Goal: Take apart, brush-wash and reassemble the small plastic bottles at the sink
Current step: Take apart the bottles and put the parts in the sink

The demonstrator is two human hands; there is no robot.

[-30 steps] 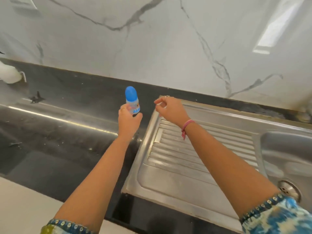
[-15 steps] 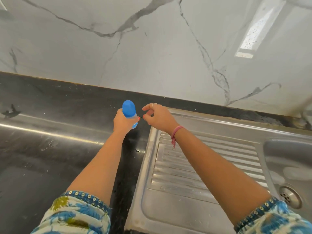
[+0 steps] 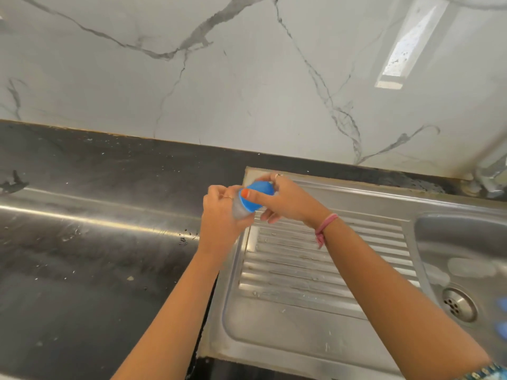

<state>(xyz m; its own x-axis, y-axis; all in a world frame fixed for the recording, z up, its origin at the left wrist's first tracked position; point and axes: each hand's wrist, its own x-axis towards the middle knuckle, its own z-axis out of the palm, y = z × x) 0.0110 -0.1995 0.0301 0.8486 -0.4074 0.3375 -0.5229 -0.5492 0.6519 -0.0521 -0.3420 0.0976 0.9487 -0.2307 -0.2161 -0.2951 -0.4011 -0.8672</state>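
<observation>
Barely begun, the task stood at its first step: at frame centre the left hand [image 3: 219,215] gripped the bottle [image 3: 241,209] while the right hand [image 3: 285,198] pinched its blue cap [image 3: 256,197], still on, with washing and reassembly ahead.

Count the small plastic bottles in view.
1: the bottle with the blue cap, held by the left hand and right hand over the drainboard's left edge. Blurry blue shapes at the frame's right edge are unidentifiable.
</observation>
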